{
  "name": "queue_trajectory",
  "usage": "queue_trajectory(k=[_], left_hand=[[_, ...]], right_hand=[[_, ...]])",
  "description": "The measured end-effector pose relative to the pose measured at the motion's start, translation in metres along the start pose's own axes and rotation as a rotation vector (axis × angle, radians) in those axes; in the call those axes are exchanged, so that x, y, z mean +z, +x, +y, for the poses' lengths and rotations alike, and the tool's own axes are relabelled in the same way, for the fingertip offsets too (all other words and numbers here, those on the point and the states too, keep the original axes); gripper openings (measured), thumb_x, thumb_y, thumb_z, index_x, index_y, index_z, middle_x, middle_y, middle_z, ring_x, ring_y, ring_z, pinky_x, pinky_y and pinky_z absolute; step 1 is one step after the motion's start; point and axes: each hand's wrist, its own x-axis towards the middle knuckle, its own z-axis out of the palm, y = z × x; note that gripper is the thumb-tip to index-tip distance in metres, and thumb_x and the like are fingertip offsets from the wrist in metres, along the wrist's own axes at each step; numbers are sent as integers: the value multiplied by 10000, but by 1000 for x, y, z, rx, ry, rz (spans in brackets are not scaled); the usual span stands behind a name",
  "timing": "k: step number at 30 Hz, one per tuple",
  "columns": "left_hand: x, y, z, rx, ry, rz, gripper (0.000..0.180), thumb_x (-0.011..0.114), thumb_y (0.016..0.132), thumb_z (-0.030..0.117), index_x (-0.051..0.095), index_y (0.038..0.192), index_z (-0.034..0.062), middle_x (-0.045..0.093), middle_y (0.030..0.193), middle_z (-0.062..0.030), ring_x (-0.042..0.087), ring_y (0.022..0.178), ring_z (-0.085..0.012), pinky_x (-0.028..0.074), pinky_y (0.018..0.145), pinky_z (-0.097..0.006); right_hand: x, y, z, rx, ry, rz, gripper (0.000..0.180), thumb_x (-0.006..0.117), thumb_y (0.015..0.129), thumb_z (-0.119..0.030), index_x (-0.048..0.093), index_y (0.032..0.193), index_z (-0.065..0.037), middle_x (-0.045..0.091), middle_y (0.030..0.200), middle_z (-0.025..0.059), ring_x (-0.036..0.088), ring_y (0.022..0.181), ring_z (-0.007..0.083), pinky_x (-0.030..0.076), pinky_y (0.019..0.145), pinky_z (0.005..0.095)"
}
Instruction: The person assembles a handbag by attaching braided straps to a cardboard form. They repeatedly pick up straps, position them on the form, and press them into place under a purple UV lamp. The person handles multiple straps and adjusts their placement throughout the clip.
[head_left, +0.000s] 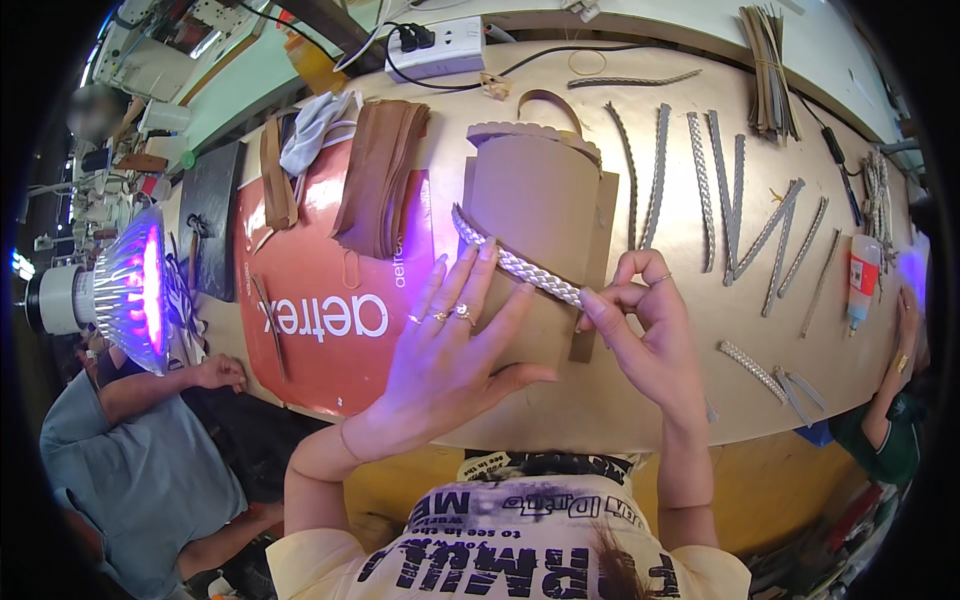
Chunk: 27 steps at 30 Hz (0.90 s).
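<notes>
A pale, shiny braided strap with a dark edge lies slantwise over a brown curved board in the middle of the table. My left hand rests flat with its fingers spread, the fingertips pressing on the strap's upper left and middle. At the strap's lower right end, my right hand pinches the tip between thumb and fingers. Under the board sits a darker brown panel, and a scalloped brown strip runs along its top.
Several braided strips lie to the right, near a glue bottle. Leftward are a red bag, brown leather pieces and a lit lamp. A power strip stands behind. Other people sit at both sides.
</notes>
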Motion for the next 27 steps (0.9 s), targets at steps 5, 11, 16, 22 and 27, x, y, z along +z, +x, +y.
queue_trajectory(k=[5,11,16,22,27], left_hand=[[-1,0,-1,11,29,-35,760,720,755,550,544,1336,92,364,1462,-275,350,1375,-401,308,1106,-508],[-3,0,-6,32,-11,-84,735,717,755,559,557,1318,114,332,1473,-297,323,1386,-426,287,1112,-528],[-3,-1,-6,29,-44,-96,698,718,755,557,570,1294,139,312,1475,-317,305,1389,-448,276,1117,-534],[-3,-1,-6,36,-20,-102,668,712,765,551,574,1290,162,302,1476,-325,317,1380,-453,275,1118,-535],[-2,0,-1,77,98,-84,651,694,764,566,578,1291,202,309,1465,-337,346,1366,-443,262,1125,-540]], right_hand=[[-2,1,9,-1,31,-5,219,614,948,-78,400,989,-60,642,740,29,571,700,43,424,623,192],[1,-1,10,2,78,-16,217,604,948,-58,388,969,-61,624,742,31,575,700,42,428,601,192],[3,0,8,15,68,-7,211,595,946,-42,385,966,-58,610,733,27,575,696,43,422,592,187],[6,-6,-5,-6,119,17,212,588,933,-11,382,959,-53,578,701,13,581,667,53,413,565,193],[3,1,-8,51,91,8,229,598,911,-1,382,963,-55,578,703,12,590,648,61,418,559,198]])
